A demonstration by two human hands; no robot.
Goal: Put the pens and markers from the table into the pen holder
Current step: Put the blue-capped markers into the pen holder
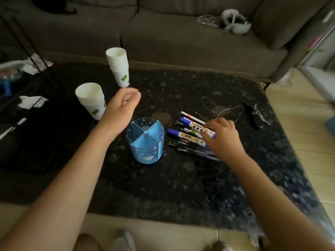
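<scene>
The right hand (222,136) covers the near ends of the pens (188,149) and of two blue-capped markers (195,126), so whether its fingers close on any of them cannot be told. The left hand (121,107) is motion-blurred, its curled fingers facing away. Both forearms run off the bottom edge. The bench (181,187) is cut off at the left, and its near right corner is smeared. Marker labels are too small to read.

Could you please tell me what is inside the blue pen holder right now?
The blue pen holder shows four compartments split by dividers, with no pens or markers visible in them. The compartment floors are too hidden to check.
</scene>
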